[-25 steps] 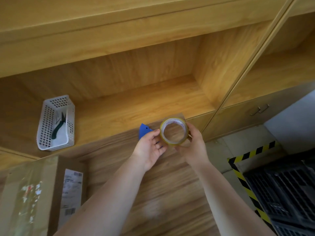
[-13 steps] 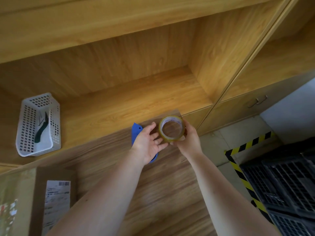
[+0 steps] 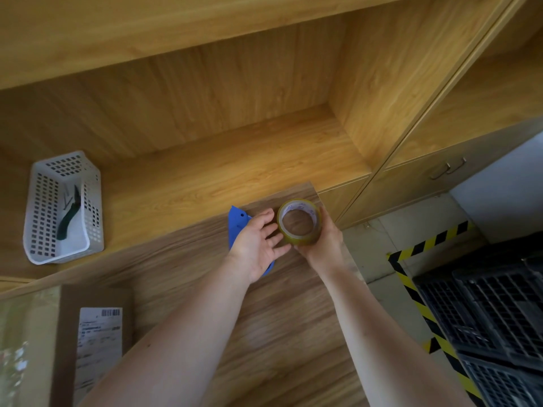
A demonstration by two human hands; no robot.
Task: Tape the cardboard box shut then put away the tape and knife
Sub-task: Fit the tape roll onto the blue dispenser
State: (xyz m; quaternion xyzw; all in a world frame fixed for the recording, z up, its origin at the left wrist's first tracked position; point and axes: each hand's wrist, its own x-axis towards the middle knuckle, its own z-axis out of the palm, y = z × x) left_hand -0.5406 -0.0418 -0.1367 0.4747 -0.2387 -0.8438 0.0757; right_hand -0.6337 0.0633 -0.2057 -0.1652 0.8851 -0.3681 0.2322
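Wooden table (image 3: 293,333) unchanged: right hand (image 3: 321,245) still grips tape roll (image 3: 299,223), left hand's (image 3: 258,245) spread fingers now cover blue knife (image 3: 236,224).

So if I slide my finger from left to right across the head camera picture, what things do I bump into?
Cardboard box → white basket → blue knife → left hand → tape roll → black crates.

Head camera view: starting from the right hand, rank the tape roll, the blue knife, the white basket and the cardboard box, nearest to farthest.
From the right hand:
1. Tape roll, held in that hand.
2. Blue knife, just left, partly under the left hand.
3 and 4. White basket, far left on the shelf, and cardboard box, lower left on the table: too close to call.
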